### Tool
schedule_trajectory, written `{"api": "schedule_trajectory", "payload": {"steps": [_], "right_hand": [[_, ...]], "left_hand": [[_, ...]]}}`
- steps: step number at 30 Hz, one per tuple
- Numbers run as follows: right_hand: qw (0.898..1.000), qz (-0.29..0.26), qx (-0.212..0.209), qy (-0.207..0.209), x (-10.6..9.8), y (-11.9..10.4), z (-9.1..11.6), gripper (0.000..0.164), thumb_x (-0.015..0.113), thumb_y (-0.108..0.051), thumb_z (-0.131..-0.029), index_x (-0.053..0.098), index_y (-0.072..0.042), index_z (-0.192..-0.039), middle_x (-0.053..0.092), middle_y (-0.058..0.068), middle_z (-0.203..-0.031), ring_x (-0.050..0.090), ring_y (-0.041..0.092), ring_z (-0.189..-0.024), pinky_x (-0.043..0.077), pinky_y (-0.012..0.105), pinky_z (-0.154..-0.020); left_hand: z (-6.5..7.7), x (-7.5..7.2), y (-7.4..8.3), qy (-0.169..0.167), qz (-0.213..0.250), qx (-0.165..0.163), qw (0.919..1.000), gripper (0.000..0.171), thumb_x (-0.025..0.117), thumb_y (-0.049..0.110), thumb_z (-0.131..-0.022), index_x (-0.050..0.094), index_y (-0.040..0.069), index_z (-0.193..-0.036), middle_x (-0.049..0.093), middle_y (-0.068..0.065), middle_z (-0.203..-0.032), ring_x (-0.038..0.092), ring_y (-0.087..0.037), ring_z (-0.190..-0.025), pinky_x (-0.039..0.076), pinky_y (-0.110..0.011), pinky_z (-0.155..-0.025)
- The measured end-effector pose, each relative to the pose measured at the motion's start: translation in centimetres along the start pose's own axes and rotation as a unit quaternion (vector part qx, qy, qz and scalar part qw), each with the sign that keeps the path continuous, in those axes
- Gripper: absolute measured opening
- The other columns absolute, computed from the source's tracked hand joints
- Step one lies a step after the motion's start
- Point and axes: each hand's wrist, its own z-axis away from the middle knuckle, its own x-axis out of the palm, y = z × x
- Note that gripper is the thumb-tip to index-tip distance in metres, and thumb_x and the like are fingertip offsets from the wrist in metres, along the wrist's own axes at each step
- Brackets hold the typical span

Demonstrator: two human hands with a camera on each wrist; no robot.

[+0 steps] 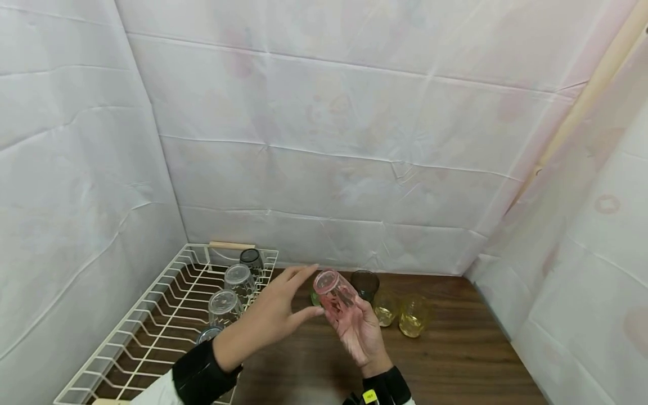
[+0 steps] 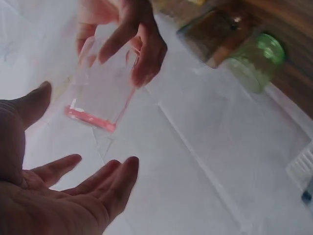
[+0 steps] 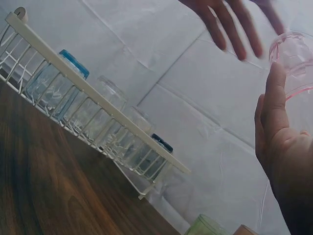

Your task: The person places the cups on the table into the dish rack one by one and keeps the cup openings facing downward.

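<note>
My right hand [image 1: 361, 340] grips a pink-tinted drinking glass [image 1: 335, 292] and holds it tilted above the wooden table. In the left wrist view, its fingers curl round one end of the glass [image 2: 100, 93], while the thicker pink base points away from them. To the left of the glass is my left hand [image 1: 273, 306], thumb and fingers spread apart. A gap shows between that hand [image 2: 73, 196] and the glass in the left wrist view. Behind the right hand stand a dark glass [image 1: 365, 283] and a mostly hidden green glass [image 2: 259, 61].
A white wire dish rack [image 1: 152, 349] stands on the left. Along its right side are a dark glass [image 1: 251, 259], two clear glasses [image 1: 239, 279] and a blue-tinted glass [image 3: 58, 88], base up. Two yellow glasses [image 1: 412, 318] stand right of my hands. White sheeting [image 1: 324, 185] encloses the table.
</note>
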Motion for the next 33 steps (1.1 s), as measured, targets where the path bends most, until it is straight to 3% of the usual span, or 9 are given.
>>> {"api": "schedule_trajectory", "payload": {"steps": [5, 8, 12, 15, 19, 25, 30, 33], "right_hand": [[1.000, -0.005, 0.008, -0.007, 0.5, 0.1, -0.1, 0.051, 0.016, -0.027, -0.117, 0.043, -0.017, -0.160, 0.053, 0.004, -0.149, 0.066, 0.016, -0.123, 0.059, 0.029, -0.108], [1.000, -0.011, 0.012, -0.017, 0.8, 0.3, -0.2, 0.051, 0.015, -0.026, -0.117, 0.042, -0.016, -0.159, 0.055, 0.003, -0.149, 0.066, 0.015, -0.125, 0.058, 0.029, -0.110], [0.999, -0.025, 0.011, -0.033, 0.8, 0.5, -0.3, 0.052, 0.013, -0.025, -0.117, 0.042, -0.015, -0.159, 0.058, 0.004, -0.150, 0.065, 0.014, -0.128, 0.056, 0.029, -0.112], [0.999, -0.027, 0.007, -0.038, 0.7, 0.7, -0.4, 0.052, 0.012, -0.026, -0.117, 0.044, -0.015, -0.157, 0.060, 0.004, -0.150, 0.065, 0.014, -0.130, 0.055, 0.030, -0.114], [0.999, -0.021, 0.007, -0.033, 0.5, 1.0, -0.7, 0.054, 0.013, -0.027, -0.117, 0.042, -0.013, -0.159, 0.060, 0.006, -0.151, 0.064, 0.016, -0.134, 0.054, 0.031, -0.116], [0.999, -0.017, 0.036, -0.004, 0.6, 1.2, -0.7, 0.053, 0.018, -0.031, -0.118, 0.037, -0.012, -0.163, 0.058, 0.008, -0.154, 0.063, 0.020, -0.137, 0.052, 0.036, -0.120], [0.999, 0.012, 0.053, 0.008, 1.1, 0.9, -0.6, 0.051, 0.023, -0.033, -0.119, 0.041, -0.013, -0.162, 0.059, 0.005, -0.155, 0.063, 0.018, -0.137, 0.050, 0.037, -0.121], [0.997, 0.057, 0.050, 0.031, 1.2, 0.7, -0.4, 0.049, 0.027, -0.034, -0.119, 0.043, -0.013, -0.161, 0.059, 0.001, -0.154, 0.062, 0.012, -0.137, 0.050, 0.030, -0.118]], "left_hand": [[-1.8, 1.4, 0.4, -0.019, 0.120, -0.020, 0.9924, 0.073, 0.084, 0.028, -0.094, 0.052, 0.014, -0.158, 0.064, -0.012, -0.148, 0.068, -0.028, -0.127, 0.062, -0.045, -0.099], [-2.1, 2.1, 0.5, -0.007, 0.139, -0.033, 0.9897, 0.067, 0.084, 0.025, -0.094, 0.056, 0.015, -0.155, 0.065, -0.011, -0.146, 0.068, -0.027, -0.127, 0.061, -0.045, -0.098], [-2.4, 2.5, 0.7, 0.011, 0.141, -0.044, 0.9890, 0.061, 0.085, 0.023, -0.093, 0.061, 0.016, -0.149, 0.067, -0.009, -0.140, 0.070, -0.025, -0.122, 0.061, -0.047, -0.093], [-2.4, 2.5, 0.8, 0.017, 0.141, -0.044, 0.9889, 0.061, 0.086, 0.022, -0.092, 0.063, 0.016, -0.147, 0.068, -0.009, -0.137, 0.070, -0.023, -0.117, 0.061, -0.042, -0.089], [-2.3, 2.7, 0.6, 0.031, 0.138, -0.044, 0.9890, 0.061, 0.087, 0.019, -0.090, 0.065, 0.016, -0.146, 0.069, -0.007, -0.133, 0.070, -0.021, -0.114, 0.059, -0.034, -0.087], [-1.5, 2.9, 0.0, 0.059, 0.135, -0.054, 0.9876, 0.062, 0.089, 0.018, -0.088, 0.066, 0.018, -0.146, 0.070, -0.004, -0.130, 0.069, -0.019, -0.112, 0.059, -0.034, -0.088], [-0.8, 2.4, 0.0, 0.073, 0.117, -0.060, 0.9887, 0.063, 0.090, 0.018, -0.087, 0.066, 0.021, -0.145, 0.070, -0.003, -0.127, 0.067, -0.014, -0.105, 0.056, -0.030, -0.085], [-0.1, 2.0, 0.2, 0.085, 0.096, -0.060, 0.9899, 0.064, 0.092, 0.018, -0.084, 0.068, 0.020, -0.143, 0.070, -0.003, -0.128, 0.067, -0.014, -0.103, 0.055, -0.028, -0.083]]}}
